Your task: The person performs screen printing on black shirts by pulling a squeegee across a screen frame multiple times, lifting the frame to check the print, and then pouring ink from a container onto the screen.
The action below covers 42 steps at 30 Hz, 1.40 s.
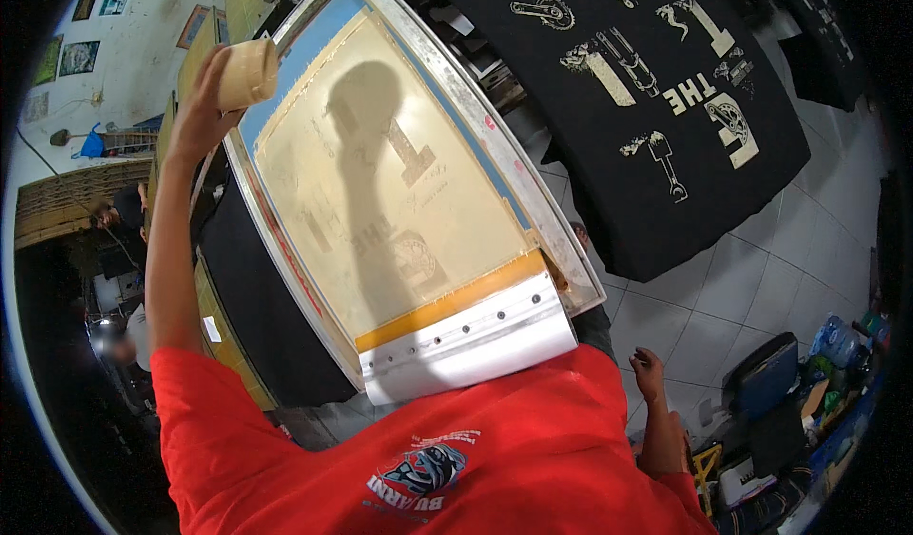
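Note:
My left hand [200,107] is raised over the far left edge of the screen-printing frame [561,221], fingers wrapped round a cream plastic cup [249,74]. The cup is tilted, and its contents are hidden. Below it, the frame's mesh is coated in cream ink [295,178], with faint lettering and shapes showing through. Across the near end lies a wide squeegee [466,330] with an orange blade and a pale metal holder, close against my red shirt. My right hand [650,373] hangs low at my side, apart from the frame, its fingers loosely curled and holding nothing visible.
A black printed cloth [656,88] with cream designs lies on a board to the right. Plain black fabric [262,288] is beside the frame's left edge. A dark blue chair [766,378] and clutter stand at lower right. Two people are at far left.

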Motion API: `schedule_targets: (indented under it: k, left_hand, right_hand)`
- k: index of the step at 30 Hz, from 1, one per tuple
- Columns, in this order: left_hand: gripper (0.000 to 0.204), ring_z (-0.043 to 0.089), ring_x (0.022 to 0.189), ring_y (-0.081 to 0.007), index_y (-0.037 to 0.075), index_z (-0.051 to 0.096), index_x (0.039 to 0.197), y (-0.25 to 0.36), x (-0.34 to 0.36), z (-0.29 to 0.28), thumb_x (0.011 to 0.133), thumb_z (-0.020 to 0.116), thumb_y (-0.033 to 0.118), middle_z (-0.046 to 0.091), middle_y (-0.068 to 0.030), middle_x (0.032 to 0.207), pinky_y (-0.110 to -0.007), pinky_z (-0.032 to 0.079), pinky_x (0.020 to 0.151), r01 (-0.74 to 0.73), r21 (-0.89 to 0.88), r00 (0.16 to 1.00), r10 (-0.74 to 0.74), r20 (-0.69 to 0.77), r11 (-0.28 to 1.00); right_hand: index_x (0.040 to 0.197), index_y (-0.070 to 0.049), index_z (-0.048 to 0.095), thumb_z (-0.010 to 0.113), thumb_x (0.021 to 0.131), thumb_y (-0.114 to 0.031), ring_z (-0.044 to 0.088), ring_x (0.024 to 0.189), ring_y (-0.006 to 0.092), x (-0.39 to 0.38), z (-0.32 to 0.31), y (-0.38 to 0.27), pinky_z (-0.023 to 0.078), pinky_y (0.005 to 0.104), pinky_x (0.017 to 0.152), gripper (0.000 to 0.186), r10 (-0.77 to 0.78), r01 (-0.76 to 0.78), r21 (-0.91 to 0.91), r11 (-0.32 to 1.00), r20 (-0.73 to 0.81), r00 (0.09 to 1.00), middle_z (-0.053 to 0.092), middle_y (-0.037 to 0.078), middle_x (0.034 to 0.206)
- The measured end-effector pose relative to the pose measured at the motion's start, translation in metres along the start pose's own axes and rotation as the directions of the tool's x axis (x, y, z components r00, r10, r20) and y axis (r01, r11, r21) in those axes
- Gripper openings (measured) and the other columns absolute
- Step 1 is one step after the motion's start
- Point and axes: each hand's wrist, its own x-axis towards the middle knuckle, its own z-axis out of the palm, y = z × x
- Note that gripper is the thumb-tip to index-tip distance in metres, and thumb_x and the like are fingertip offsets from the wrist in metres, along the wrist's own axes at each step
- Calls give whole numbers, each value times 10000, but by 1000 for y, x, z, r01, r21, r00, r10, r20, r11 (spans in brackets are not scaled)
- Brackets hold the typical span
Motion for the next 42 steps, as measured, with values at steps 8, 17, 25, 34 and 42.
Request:
schedule_targets:
  k: [8,17,25,34,42]
  left_hand:
    - [899,407,1340,-418,119,365,1434,-22,-28,52,665,819,18,405,-187,1464,-467,421,1061,112,42,994,-112,-4,993]
    - [914,450,1309,-413,136,368,1433,-16,-26,28,650,819,0,414,-165,1470,-454,454,1031,-50,56,997,54,-59,997]
    - [885,459,1304,-403,152,348,1443,-23,-24,38,681,733,-82,386,-131,1497,-444,477,1011,-39,132,995,26,101,990]
    - [907,454,1308,-399,158,353,1437,-20,-17,33,657,740,-94,373,-126,1505,-442,474,1016,-32,94,996,24,88,995]
    - [897,465,1299,-399,157,373,1419,-21,-16,34,644,743,-100,385,-122,1503,-443,488,996,-13,80,993,4,116,997]
  right_hand:
    - [1199,30,619,716,864,-129,666,987,246,-4,-13,-4,525,352,867,383,-26,26,-6,1000,-19,999,681,178,1073]
    - [1166,4,646,730,854,-150,672,969,256,10,-12,4,523,359,875,358,-77,76,-45,996,-34,996,671,177,1095]
    - [1173,24,631,732,851,-108,671,954,245,9,-2,16,531,338,844,362,-37,37,-51,998,-13,999,686,161,1061]
    - [1172,-1,641,754,827,-102,700,924,263,12,-1,11,548,357,826,377,-50,49,-69,996,-26,998,700,185,1042]
    - [1176,30,631,724,852,-87,667,964,232,9,-1,-6,527,335,860,358,-4,4,-60,998,10,1000,689,167,1055]
